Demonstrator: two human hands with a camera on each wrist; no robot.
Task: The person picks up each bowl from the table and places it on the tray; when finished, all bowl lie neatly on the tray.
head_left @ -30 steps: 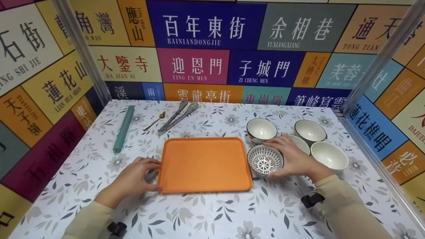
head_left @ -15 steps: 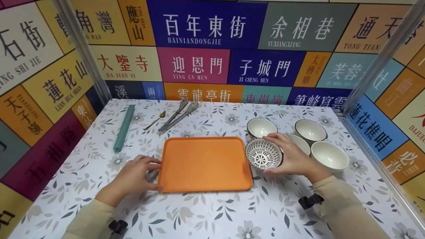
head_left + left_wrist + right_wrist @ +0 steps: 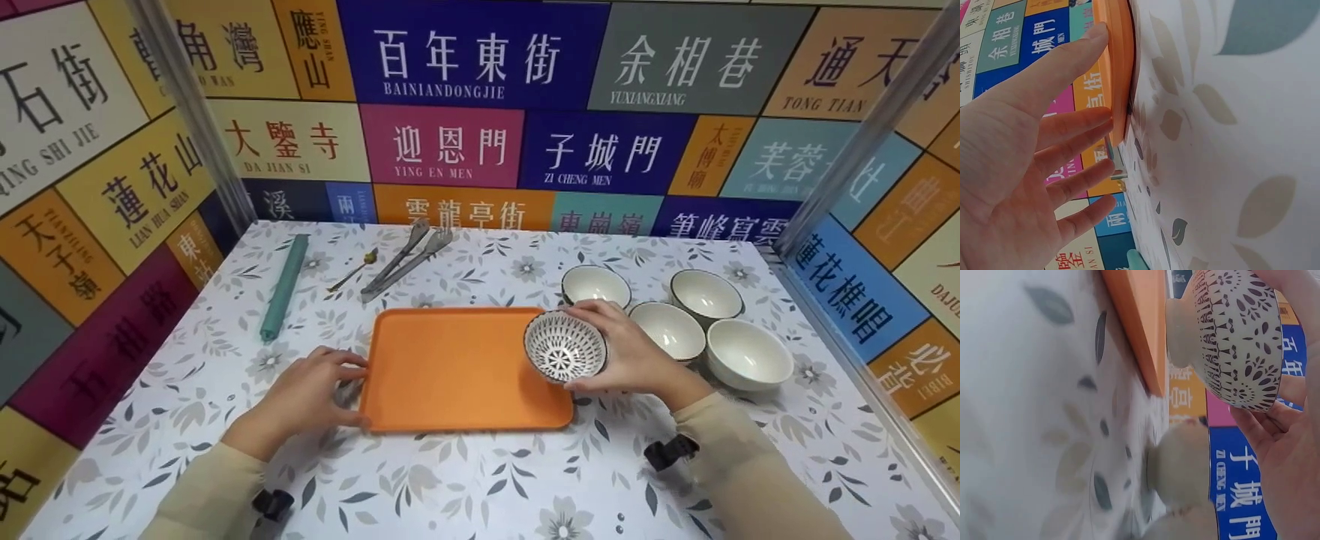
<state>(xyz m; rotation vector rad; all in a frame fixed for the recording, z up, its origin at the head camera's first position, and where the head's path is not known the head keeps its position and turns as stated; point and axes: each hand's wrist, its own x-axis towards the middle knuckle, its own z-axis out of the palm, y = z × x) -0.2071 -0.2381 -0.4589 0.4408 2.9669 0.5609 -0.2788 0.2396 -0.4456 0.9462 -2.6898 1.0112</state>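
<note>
The right hand [image 3: 630,352] grips a black-and-white patterned bowl [image 3: 564,347] by its side, over the right edge of the orange tray [image 3: 457,375]. In the right wrist view the bowl [image 3: 1235,337] is upright and its foot is raised off the tray [image 3: 1140,320], with the hand's [image 3: 1292,450] thumb and fingers around the rim. At the tray's left edge the left hand [image 3: 300,401] touches the rim with thumb and fingertips. In the left wrist view that hand's [image 3: 1027,152] fingers are relaxed and spread, their tips by the tray's side [image 3: 1120,73].
To the right of the tray stand several plain white-inside bowls [image 3: 666,330], one [image 3: 596,286] just behind the right hand. Behind the tray lie metal tongs [image 3: 405,262] and a small golden spoon [image 3: 354,271]. A green roll [image 3: 285,289] lies at the left. Sign-covered panels [image 3: 480,146] enclose the table.
The right hand has lifted the patterned bowl and moved it left, from beside the tray to over its right edge. The left hand stays at the tray's left edge.
</note>
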